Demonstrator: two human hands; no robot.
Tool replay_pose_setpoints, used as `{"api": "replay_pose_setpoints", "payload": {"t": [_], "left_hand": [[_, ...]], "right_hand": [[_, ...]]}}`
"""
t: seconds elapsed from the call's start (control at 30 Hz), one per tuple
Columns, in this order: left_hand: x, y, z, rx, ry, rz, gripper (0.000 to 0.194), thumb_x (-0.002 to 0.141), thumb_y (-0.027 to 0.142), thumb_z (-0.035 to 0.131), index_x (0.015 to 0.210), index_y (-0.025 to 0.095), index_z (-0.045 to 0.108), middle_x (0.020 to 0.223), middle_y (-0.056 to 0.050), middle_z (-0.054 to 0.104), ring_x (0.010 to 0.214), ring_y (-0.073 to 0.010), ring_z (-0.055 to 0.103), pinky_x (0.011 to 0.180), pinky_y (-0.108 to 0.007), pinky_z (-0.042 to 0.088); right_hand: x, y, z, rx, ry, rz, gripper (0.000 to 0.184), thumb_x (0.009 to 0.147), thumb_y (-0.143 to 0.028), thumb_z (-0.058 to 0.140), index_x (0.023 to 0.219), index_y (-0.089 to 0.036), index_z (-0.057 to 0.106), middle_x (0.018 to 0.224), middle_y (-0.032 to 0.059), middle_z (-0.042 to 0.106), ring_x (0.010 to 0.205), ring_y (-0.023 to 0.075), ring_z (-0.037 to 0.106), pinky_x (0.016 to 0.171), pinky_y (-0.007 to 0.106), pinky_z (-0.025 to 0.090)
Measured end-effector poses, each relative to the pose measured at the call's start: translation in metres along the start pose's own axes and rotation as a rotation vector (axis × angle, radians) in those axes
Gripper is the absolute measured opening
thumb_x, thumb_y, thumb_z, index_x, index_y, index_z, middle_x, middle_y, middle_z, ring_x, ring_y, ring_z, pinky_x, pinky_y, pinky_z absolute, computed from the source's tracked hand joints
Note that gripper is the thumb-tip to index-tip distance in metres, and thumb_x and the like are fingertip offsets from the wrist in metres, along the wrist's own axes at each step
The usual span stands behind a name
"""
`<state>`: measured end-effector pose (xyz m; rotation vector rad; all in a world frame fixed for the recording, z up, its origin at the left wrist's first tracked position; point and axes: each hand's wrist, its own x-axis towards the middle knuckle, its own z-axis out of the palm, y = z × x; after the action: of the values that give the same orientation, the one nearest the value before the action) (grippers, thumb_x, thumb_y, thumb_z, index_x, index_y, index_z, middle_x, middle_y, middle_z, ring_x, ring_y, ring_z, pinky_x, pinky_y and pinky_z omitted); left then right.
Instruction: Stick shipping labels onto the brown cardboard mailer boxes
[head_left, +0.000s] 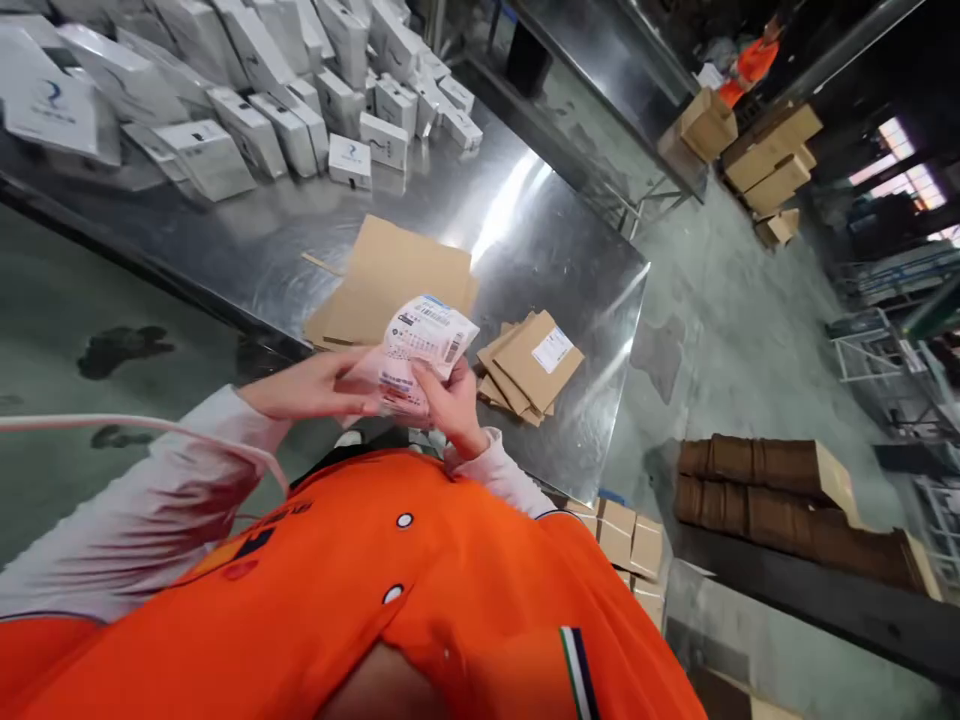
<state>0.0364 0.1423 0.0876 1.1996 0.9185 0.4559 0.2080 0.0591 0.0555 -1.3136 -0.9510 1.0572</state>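
Both my hands hold a small stack of white printed shipping labels [420, 345] close to my chest, above the near edge of a shiny steel table [540, 250]. My left hand [319, 385] reaches in from the left, fingers pressed against the stack's lower side. My right hand [450, 400] pinches the stack from below, thumb on top. On the table just beyond the labels lies a flat brown cardboard sheet [390, 280]. To the right sit a few folded brown mailer boxes [529, 365], the top one bearing a white label.
Many white product boxes [247, 110] are heaped at the table's far left. Brown cartons [765, 150] stand on the floor far right, a person in orange [754, 60] beside them. Stacked flat cardboard [795, 500] and small cartons [630, 540] lie at right.
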Motion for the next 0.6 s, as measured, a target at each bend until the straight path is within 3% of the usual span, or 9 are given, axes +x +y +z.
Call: {"api": "replay_pose_setpoints", "payload": {"t": [0.1, 0.2, 0.33, 0.43, 0.53, 0.6], "left_hand": [[0.003, 0.008, 0.005, -0.106, 0.085, 0.107, 0.061, 0.049, 0.037, 0.101, 0.103, 0.015, 0.083, 0.102, -0.01, 0.084, 0.109, -0.0331, 0.075, 0.091, -0.035, 0.063], [0.007, 0.01, 0.015, -0.154, 0.194, 0.083, 0.055, 0.045, 0.043, 0.102, 0.087, 0.015, 0.081, 0.091, -0.01, 0.083, 0.096, -0.032, 0.077, 0.085, -0.035, 0.063], [0.008, -0.003, 0.032, -0.158, 0.306, 0.117, 0.05, 0.05, 0.046, 0.099, 0.084, 0.017, 0.078, 0.083, -0.006, 0.08, 0.082, -0.027, 0.075, 0.075, -0.033, 0.062], [0.014, -0.014, 0.047, -0.109, 0.494, 0.155, 0.04, 0.066, 0.05, 0.089, 0.067, 0.018, 0.064, 0.067, -0.003, 0.071, 0.07, -0.0218, 0.069, 0.062, -0.028, 0.056], [0.022, -0.017, 0.057, -0.103, 0.679, 0.166, 0.048, 0.071, 0.05, 0.085, 0.06, 0.022, 0.048, 0.06, -0.002, 0.062, 0.071, -0.0222, 0.068, 0.06, -0.027, 0.052], [0.027, -0.016, 0.056, -0.115, 0.597, 0.158, 0.045, 0.063, 0.049, 0.091, 0.066, 0.021, 0.056, 0.067, -0.002, 0.068, 0.08, -0.0255, 0.071, 0.068, -0.03, 0.056]], "right_hand": [[-0.003, 0.001, 0.002, -0.104, -0.11, 0.041, 0.042, 0.08, -0.051, 0.082, 0.109, -0.022, 0.074, 0.115, 0.0081, 0.082, 0.109, 0.0269, 0.078, 0.104, 0.044, 0.064], [0.009, -0.016, -0.013, -0.204, -0.134, 0.026, 0.057, 0.072, -0.05, 0.09, 0.119, -0.021, 0.074, 0.116, 0.0073, 0.081, 0.106, 0.0246, 0.078, 0.101, 0.04, 0.065], [0.03, -0.045, -0.032, -0.379, -0.167, -0.102, 0.026, 0.089, -0.047, 0.077, 0.099, -0.023, 0.081, 0.102, 0.004, 0.083, 0.097, 0.023, 0.079, 0.098, 0.038, 0.064], [0.034, -0.055, -0.036, -0.482, -0.207, -0.147, 0.021, 0.094, -0.045, 0.071, 0.096, -0.028, 0.085, 0.098, 0.0005, 0.084, 0.095, 0.0236, 0.079, 0.096, 0.038, 0.063], [0.037, -0.059, -0.036, -0.531, -0.172, -0.176, 0.02, 0.096, -0.045, 0.072, 0.096, -0.031, 0.086, 0.099, -0.0005, 0.084, 0.095, 0.0233, 0.079, 0.095, 0.038, 0.063], [0.049, -0.062, -0.036, -0.561, -0.169, -0.204, 0.017, 0.095, -0.042, 0.074, 0.09, -0.03, 0.086, 0.099, 0.0, 0.083, 0.097, 0.0225, 0.077, 0.096, 0.036, 0.062]]}}
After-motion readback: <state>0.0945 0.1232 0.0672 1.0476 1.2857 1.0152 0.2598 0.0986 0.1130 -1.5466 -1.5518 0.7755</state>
